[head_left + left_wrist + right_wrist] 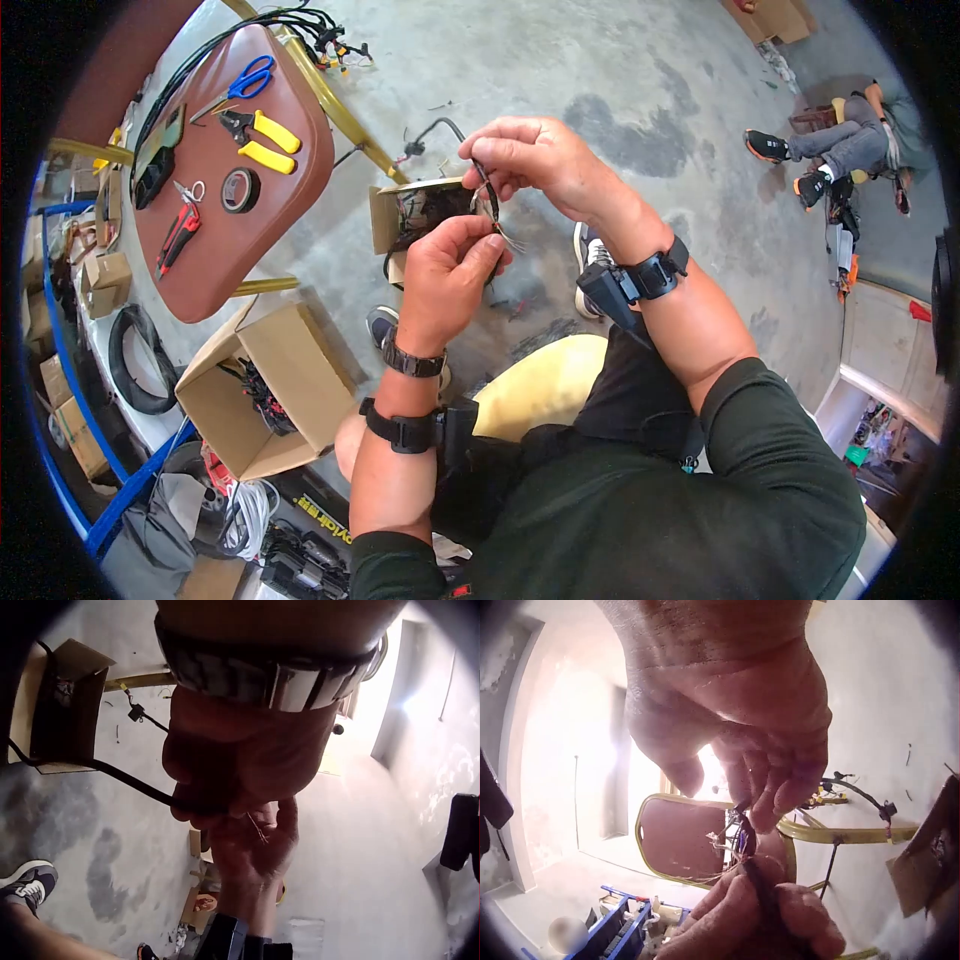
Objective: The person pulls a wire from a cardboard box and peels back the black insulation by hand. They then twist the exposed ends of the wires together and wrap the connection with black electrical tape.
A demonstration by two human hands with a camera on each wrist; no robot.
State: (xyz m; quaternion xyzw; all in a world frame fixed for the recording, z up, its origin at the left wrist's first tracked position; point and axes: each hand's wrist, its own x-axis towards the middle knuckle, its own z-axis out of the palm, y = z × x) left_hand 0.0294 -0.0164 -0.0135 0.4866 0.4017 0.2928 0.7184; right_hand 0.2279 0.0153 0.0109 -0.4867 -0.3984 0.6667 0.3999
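Observation:
Both hands hold a thin black cable (487,190) in front of the body. Thumb and fingers of the left hand (445,275) pinch its lower part, where fine bare wire strands (513,242) fan out past the fingertips. The right hand (545,165) holds the cable higher up, its fingertips curled at it. In the right wrist view, the black cable (763,892) lies between the left thumb and fingers, and thin coloured wires (744,838) spread between the two hands. The left wrist view has the left palm in shadow, with the black cable (124,776) running into it.
A brown chair seat (290,215) at left bears blue scissors (250,78), yellow-handled pliers (265,145), black tape (239,190) and a red cutter (180,238). Cardboard boxes (310,350) with cables stand on the floor. Another person (860,135) sits at far right.

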